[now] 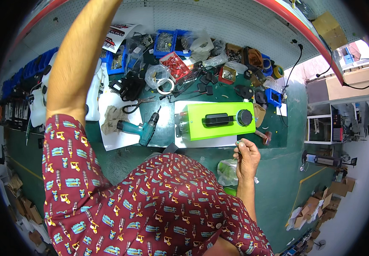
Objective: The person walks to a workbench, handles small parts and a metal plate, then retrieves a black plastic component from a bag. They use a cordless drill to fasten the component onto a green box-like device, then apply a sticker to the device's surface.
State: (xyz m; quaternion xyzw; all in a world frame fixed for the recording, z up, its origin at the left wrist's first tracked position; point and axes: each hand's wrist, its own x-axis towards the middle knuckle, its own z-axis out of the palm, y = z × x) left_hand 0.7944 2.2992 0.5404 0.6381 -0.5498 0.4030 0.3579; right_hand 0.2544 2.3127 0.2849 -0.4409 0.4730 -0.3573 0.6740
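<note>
A lime-green metal box (195,126) with a black carry handle (217,120) and a ribbed black screw cap (244,118) lies on white paper on the bench before me. My right hand (248,156) is at the bench's front edge, just below the box's right end. Its thumb and fingers pinch a small greenish piece (238,142), too small to identify. The left arm reaches up past the picture's top, so the left hand is out of view. Left of the box is a teal cordless drill (145,130), with black-handled scissors (136,105) behind it.
A crumpled rag (114,120) lies on paper at left, near white plastic tanks (93,99). Blue parts bins (164,41), a red bin (175,65), a tape roll (165,87) and cables crowd the back. A hammer (265,137) lies at right; a plastic bag (227,172) is below the bench edge.
</note>
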